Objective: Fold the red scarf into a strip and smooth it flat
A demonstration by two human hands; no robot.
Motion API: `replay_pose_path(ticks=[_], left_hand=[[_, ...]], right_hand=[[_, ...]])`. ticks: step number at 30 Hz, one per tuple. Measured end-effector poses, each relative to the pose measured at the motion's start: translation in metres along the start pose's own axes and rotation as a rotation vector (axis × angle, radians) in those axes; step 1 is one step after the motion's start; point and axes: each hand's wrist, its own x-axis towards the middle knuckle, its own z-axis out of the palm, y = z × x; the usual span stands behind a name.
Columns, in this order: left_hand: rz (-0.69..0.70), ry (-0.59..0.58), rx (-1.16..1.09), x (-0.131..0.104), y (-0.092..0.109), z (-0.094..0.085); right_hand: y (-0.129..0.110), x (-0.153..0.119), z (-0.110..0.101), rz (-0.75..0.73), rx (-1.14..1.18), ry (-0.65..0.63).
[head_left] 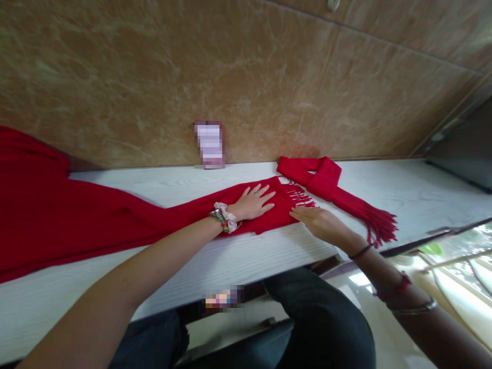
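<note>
Red scarf [115, 220] lies across the white table [238, 261] by a marble wall [154, 66], both grips flat, open.

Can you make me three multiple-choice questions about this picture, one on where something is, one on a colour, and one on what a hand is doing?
1. Where does the folded scarf lie?
A. On the white table by the wall
B. On the floor
C. On the person's lap

2. What colour is the long scarf spread over the table?
A. Blue
B. Red
C. Green

3. How is the left hand placed?
A. Lifted clear of the table
B. Closed in a fist around the fringe
C. Flat, palm down, on the long scarf

Answers:
1. A, since it rests on the tabletop just in front of the brown wall.
2. B, since the whole cloth is bright red.
3. C, since the fingers are spread on the cloth, while the right hand lies open at its fringed end.
</note>
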Motion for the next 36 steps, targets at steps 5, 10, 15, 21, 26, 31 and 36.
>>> replay_pose_path(ticks=[5, 10, 15, 21, 26, 31, 36], left_hand=[[-0.059, 0.067, -0.003, -0.013, 0.006, -0.007], [-0.166, 0.068, -0.024, -0.045, 0.003, -0.008], [-0.239, 0.068, -0.032, -0.052, -0.016, 0.000], [-0.256, 0.011, -0.042, -0.045, -0.027, 0.005], [-0.252, -0.019, -0.062, -0.045, -0.029, 0.004], [-0.235, 0.006, -0.059, -0.057, -0.019, -0.006], [-0.226, -0.106, -0.065, -0.073, -0.003, -0.009]], right_hand=[[0.006, 0.017, -0.016, 0.093, 0.068, -0.057], [0.007, 0.079, -0.013, 0.330, 0.124, 0.093], [-0.001, 0.124, 0.020, 0.418, 0.083, -0.103], [0.006, 0.111, 0.039, 0.489, 0.015, -0.193], [0.024, 0.095, 0.032, 0.604, -0.009, -0.147], [0.014, 0.097, 0.022, 0.485, 0.036, 0.034], [-0.021, 0.102, 0.023, 0.244, 0.151, -0.043]])
